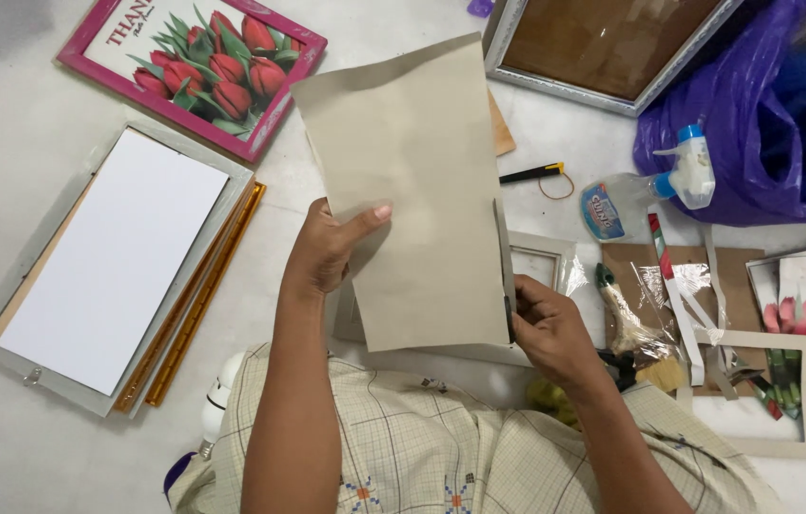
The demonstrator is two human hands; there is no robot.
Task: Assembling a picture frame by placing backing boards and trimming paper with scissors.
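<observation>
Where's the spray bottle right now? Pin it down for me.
In the head view, the spray bottle lies on its side on the floor at upper right, against the purple plastic bag, just above the paintbrush.

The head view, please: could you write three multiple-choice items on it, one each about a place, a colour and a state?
1. Where does the spray bottle lie?
A. right of the sheet
B. on the white board
C. in a hand

2. What colour are the pictured tulips?
A. yellow
B. red
C. blue

3. How is the beige sheet held?
A. rolled up
B. folded
C. flat

Answers:
1 A, it lies by the purple bag.
2 B, the heads are red.
3 C, left hand and right hand hold it spread.
</observation>
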